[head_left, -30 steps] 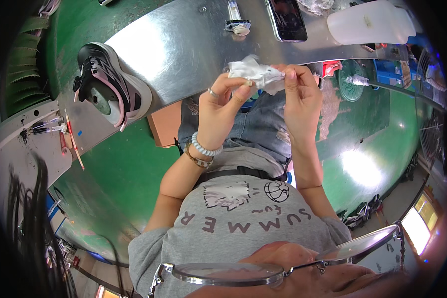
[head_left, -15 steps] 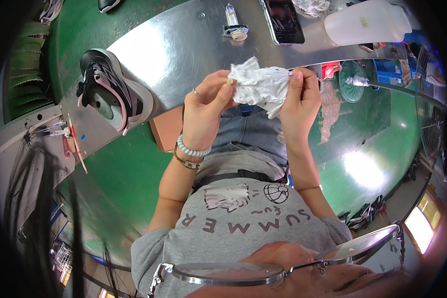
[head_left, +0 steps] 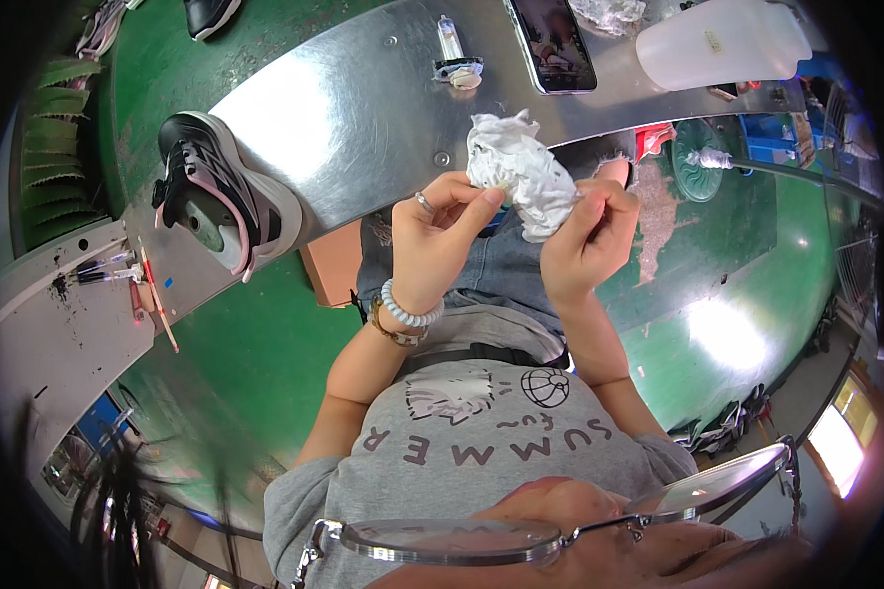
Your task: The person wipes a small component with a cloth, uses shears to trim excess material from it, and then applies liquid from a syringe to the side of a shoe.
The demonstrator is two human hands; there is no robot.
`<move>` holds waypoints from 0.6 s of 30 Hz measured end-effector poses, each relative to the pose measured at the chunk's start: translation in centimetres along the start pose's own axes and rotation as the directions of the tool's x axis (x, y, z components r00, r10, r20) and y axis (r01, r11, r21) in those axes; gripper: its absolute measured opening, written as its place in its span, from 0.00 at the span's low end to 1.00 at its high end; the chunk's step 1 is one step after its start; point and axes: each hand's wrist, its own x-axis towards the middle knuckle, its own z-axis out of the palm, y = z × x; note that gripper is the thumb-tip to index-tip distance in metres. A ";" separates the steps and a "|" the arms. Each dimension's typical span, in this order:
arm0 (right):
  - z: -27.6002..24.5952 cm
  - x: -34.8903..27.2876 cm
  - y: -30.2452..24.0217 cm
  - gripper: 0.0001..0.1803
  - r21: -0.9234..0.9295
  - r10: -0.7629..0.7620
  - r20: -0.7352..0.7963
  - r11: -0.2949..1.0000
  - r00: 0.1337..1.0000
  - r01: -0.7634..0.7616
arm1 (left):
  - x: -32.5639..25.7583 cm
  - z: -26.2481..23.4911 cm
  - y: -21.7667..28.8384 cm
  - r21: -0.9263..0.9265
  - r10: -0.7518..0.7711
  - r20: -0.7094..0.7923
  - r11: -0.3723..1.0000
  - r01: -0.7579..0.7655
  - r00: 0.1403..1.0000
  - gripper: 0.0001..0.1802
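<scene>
A crumpled white cloth with small dark specks is stretched between my two hands, above my lap at the table's near edge. My left hand pinches its left side between thumb and fingers. On the right side, my right hand grips the cloth's lower corner, fingers curled in. To the left, a black, white and pink sneaker stands on the metal table, apart from both hands.
A phone lies at the table's far side, beside a small clear tube on a dark base. A translucent white jug stands at the far right. Brushes and a thin red stick lie at left. Below sits a cardboard box.
The cloth has been bunched and turned, its right end now lower. My left hand has moved a little right and down, the right hand slightly down. Both keep their hold.
</scene>
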 end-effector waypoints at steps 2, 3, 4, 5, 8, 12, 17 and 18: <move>-0.1 -0.2 0.2 0.09 0.036 -0.022 -0.007 0.999 1.000 0.022 | 0.3 -0.1 0.0 0.031 0.008 -0.012 0.999 -0.007 1.000 0.01; -0.1 -0.3 0.3 0.09 0.074 -0.044 -0.014 0.996 0.999 0.045 | 0.4 -0.1 0.0 0.028 0.014 -0.016 1.000 -0.013 1.000 0.01; -0.2 -0.4 0.2 0.09 0.075 -0.042 -0.013 0.996 0.999 0.043 | 0.5 -0.1 0.0 0.024 0.020 -0.020 1.000 -0.019 1.000 0.01; -0.3 -0.4 0.1 0.09 0.118 -0.007 -0.029 0.993 1.000 0.010 | 0.5 -0.2 0.0 0.025 0.019 -0.021 1.000 -0.019 1.000 0.01; -0.5 -0.4 0.5 0.09 0.131 0.005 -0.066 0.991 0.998 0.004 | 0.6 -0.3 -0.1 -0.012 0.014 -0.016 1.000 -0.015 1.000 0.01; -0.7 -0.6 0.5 0.10 0.051 0.067 -0.104 0.997 0.992 -0.062 | 0.5 0.0 -0.2 -0.052 0.128 -0.039 0.990 -0.130 0.991 0.01; -1.4 -0.2 1.2 0.10 0.219 -0.071 0.012 0.973 0.997 0.067 | 0.4 -0.3 0.0 -0.033 0.296 -0.054 0.954 -0.298 0.954 0.03; -1.9 0.1 1.9 0.09 0.350 -0.275 0.086 0.908 0.957 0.230 | 0.5 -0.6 0.2 0.023 0.339 -0.045 0.941 -0.339 0.940 0.04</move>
